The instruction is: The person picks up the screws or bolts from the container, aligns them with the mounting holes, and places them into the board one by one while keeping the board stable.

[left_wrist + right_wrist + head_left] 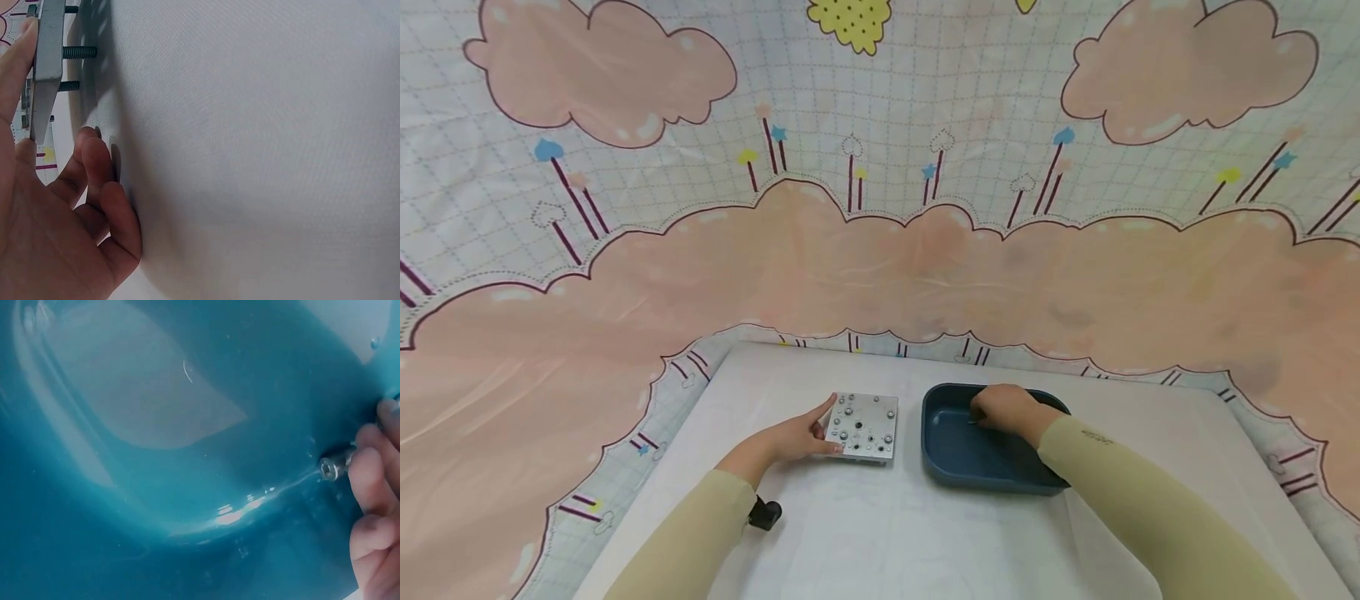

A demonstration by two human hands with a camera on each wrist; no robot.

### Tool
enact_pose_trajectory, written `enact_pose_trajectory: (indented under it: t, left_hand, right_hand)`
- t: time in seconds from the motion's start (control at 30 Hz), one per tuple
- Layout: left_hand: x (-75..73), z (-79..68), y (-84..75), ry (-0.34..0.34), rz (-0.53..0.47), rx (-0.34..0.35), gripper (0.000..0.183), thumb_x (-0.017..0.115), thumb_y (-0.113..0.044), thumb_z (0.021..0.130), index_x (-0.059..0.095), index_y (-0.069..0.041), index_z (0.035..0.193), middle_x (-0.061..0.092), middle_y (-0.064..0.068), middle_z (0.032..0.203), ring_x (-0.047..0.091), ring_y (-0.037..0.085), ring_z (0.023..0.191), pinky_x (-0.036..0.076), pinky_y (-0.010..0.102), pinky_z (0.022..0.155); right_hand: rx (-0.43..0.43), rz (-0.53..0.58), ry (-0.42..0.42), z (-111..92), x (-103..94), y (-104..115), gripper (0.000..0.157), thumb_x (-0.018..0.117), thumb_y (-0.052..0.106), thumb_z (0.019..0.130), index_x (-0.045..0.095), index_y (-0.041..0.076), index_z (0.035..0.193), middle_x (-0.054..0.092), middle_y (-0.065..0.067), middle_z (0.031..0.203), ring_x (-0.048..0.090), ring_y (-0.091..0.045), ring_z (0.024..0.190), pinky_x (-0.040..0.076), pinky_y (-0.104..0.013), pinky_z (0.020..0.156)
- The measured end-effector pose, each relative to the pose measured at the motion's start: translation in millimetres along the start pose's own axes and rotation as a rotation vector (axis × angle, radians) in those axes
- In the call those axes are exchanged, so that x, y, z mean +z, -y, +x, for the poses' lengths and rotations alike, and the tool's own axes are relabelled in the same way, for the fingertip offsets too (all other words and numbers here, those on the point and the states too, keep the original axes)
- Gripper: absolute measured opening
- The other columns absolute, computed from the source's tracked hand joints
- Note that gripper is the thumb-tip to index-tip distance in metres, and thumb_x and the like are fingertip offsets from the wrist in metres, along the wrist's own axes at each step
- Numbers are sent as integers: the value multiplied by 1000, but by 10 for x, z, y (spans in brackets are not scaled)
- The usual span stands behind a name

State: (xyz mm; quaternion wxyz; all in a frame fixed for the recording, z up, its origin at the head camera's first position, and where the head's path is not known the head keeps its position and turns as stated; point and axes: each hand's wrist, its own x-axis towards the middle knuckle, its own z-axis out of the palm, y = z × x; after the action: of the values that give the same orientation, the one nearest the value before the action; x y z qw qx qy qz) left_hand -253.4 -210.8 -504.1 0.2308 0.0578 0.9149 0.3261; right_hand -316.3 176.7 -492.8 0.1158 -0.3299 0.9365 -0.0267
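Note:
A square metal plate [861, 427], set with several bolts on its top face, is gripped at its left edge by my left hand [793, 433], thumb and forefinger spread along it. From the side, in the left wrist view, bolt shanks [80, 52] stick out of the plate's underside over the white surface. The other fingers of that hand [100, 187] curl below the plate. My right hand [1011, 410] reaches inside a dark blue tray [943, 450]. Its curled fingers [369, 478] pinch a hex-socket screw [330, 469], whose head shows while the shank is mostly hidden.
The plate and tray are side by side on a white-covered table [820, 533], the tray to the right. A black device [765, 514] sits at the left wrist. Behind the table hangs a cloud-patterned cloth [880, 275].

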Motion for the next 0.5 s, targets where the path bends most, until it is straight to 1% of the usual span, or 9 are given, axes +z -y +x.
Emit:
enact_pose_trajectory:
  t: [0.1,0.23,0.5]
  left_hand:
    - [-6,2,-5,-5,11,1,106,80,-46,81,12,-28,161,50,4,94,48,19,87,36,40,82]
    - [-9,8,-1,-11,25,4,106,79,-47,81,13,-27,161,51,5,95,48,19,87,36,40,82]
    - [6,22,9,-1,8,16,106,79,-45,82,12,-25,161,51,4,93,48,18,83,36,35,76]
  right_hand:
    - [-12,8,15,-8,-19,-1,3,75,15,88,74,14,91,66,5,84,60,-12,74,52,-37,74]
    - [-11,4,14,-10,-19,-18,4,76,15,87,74,15,91,66,5,84,60,-12,74,52,-36,74]
    - [-32,68,18,-32,-31,1,4,76,12,87,73,10,87,64,5,80,58,-12,71,52,-37,72]
